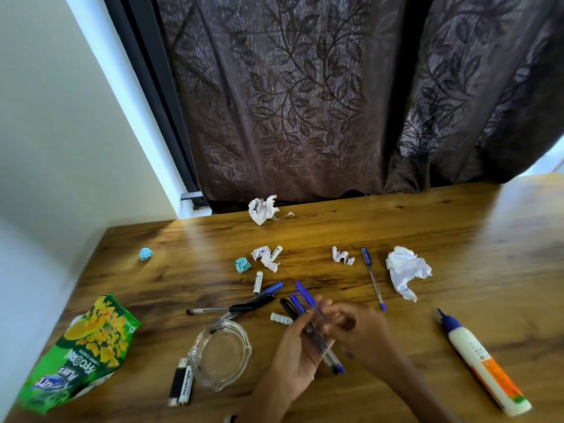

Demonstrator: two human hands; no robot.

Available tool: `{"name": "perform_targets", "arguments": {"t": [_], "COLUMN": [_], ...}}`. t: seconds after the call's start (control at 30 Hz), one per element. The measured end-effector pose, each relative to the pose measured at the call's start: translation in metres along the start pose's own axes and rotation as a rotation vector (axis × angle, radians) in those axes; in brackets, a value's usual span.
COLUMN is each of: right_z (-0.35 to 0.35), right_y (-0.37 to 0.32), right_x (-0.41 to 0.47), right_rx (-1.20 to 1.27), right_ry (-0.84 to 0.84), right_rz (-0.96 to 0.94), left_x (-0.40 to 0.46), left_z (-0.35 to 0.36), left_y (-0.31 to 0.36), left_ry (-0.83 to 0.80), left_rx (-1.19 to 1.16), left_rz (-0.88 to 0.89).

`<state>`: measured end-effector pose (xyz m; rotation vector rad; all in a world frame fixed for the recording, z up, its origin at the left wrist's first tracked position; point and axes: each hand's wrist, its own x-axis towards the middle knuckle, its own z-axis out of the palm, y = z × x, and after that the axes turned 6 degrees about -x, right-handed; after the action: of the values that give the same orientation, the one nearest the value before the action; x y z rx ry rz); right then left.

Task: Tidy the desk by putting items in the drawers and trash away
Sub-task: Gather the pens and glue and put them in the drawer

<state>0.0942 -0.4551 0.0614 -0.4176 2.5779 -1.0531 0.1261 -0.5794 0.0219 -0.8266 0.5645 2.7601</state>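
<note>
The tidy-up looks barely started, since nearly everything still lies on the brown wood-grain desk (427, 227) and no drawer or bin is in view. Nearest the camera, the person's left hand (294, 358) curls its fingers around a bundle of blue- and black-capped clear pens (308, 319), while the right hand (351, 323) reaches across at the bundle's 3 o'clock; it is blurred, so whether its fingers pinch a pen cannot be told. At the bundle's 9 o'clock sit a clear round glass ashtray (220, 355) and, just beyond it, a loose heap of more pens (244, 303). At the ashtray's 7 o'clock lie two lighters, one black and one white (181, 383), and farther toward 9 o'clock a green crumpled snack bag (82, 349). At the hands' 4 o'clock lies a white glue bottle with a blue nozzle and orange label (479, 358). Beyond, a single blue-capped pen (372, 279) lies at 1 o'clock, beside a large crumpled white paper (407, 270). Small white paper scraps (343, 255), short white stick tubes (258, 281) and two blue wads (243, 265) scatter around 12 o'clock, with another white paper ball (262, 209) at the far edge beneath the brown leaf-patterned curtain (305, 102). Judging by this, pens, glue and lighters remain for the drawers and the papers and bag for trash; the ashtray crowds the loose pens.
</note>
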Motion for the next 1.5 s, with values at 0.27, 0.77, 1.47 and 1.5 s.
{"name": "perform_targets", "arguments": {"t": [0.27, 0.77, 1.47, 1.5], "right_z": [0.010, -0.011, 0.017, 0.021], "right_y": [0.006, 0.067, -0.006, -0.008], "right_x": [0.003, 0.064, 0.006, 0.006], "right_rx": [-0.097, -0.573, -0.063, -0.074], "right_ry": [-0.071, 0.267, -0.008, -0.039], "right_rz": [-0.023, 0.216, -0.055, -0.071], "left_x": [0.000, 0.002, 0.000, -0.001], "left_z": [-0.004, -0.009, -0.006, -0.008], "left_y": [0.003, 0.002, 0.008, 0.010], "left_ry": [-0.067, -0.066, 0.003, 0.009], "left_rx": [0.030, 0.071, 0.000, -0.005], "left_rz": [-0.001, -0.004, 0.073, 0.085]}}
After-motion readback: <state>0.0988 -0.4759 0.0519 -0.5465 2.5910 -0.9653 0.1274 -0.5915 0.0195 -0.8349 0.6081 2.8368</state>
